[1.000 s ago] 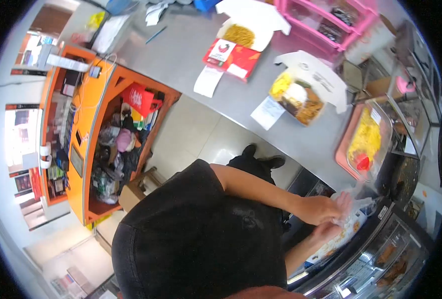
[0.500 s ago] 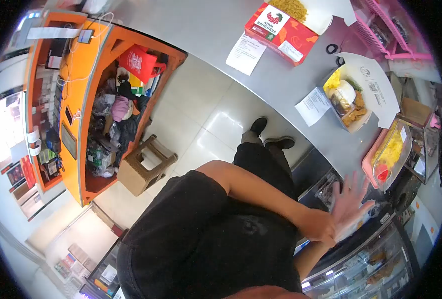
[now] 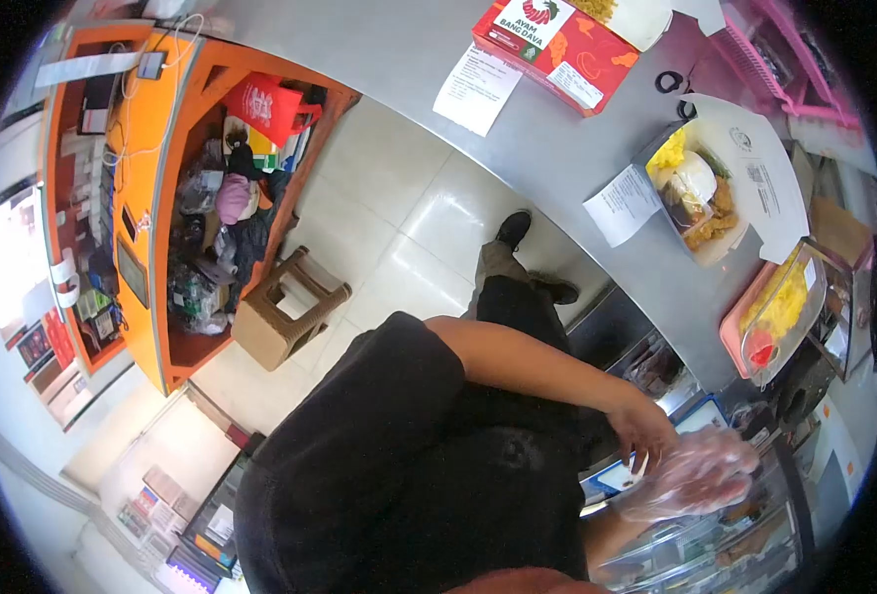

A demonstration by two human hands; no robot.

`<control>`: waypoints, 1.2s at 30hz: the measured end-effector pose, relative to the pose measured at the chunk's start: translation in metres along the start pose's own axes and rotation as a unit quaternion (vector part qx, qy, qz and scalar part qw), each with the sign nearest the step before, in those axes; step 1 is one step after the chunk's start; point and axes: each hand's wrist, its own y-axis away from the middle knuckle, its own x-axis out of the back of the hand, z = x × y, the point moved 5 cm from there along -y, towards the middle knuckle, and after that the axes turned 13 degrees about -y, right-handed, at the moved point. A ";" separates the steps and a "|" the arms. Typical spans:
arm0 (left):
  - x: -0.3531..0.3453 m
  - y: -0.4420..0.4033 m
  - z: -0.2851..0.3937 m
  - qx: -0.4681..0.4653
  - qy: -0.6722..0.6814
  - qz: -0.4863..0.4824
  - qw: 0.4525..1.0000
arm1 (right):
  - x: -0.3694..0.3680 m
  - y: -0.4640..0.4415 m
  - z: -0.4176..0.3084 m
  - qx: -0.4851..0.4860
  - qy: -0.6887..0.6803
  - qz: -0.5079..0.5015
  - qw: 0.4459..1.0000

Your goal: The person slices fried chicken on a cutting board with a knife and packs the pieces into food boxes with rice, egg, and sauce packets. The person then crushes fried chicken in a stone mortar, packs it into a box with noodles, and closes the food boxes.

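A clear plastic glove covers my right hand [image 3: 696, 475], which is held low at the right with its fingers curled together and nothing visible in them. Just above its wrist side is my bare left hand [image 3: 642, 428], its fingers bent downward and slightly apart, close to the glove. Whether the left fingertips touch the glove is unclear. Behind both hands is a glass display case [image 3: 726, 554]. Nearest on the counter is a clear-lidded pink tray of yellow rice [image 3: 780, 307].
On the metal counter [image 3: 547, 139] stand a red food box [image 3: 557, 54], an open box with rice and fried chicken [image 3: 696, 198], receipts [image 3: 476, 89] and a pink basket [image 3: 785, 59]. An orange cabinet [image 3: 151, 198] and brown stool [image 3: 285, 307] are at left.
My left hand has let go of my right wrist. The gloved right hand has dropped lower, and its spread fingers have curled in. The view has shifted slightly.
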 end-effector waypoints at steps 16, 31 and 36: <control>0.008 -0.117 -0.031 0.190 -0.396 -0.037 0.897 | 0.045 0.083 -0.092 0.033 0.064 -0.197 0.978; -0.037 -0.558 0.114 -0.367 -0.758 0.283 0.459 | 0.154 0.300 -0.301 0.410 0.167 0.125 0.888; -0.070 -0.543 0.063 -0.324 -0.746 0.240 0.529 | 0.162 0.276 -0.331 0.364 0.305 0.282 0.834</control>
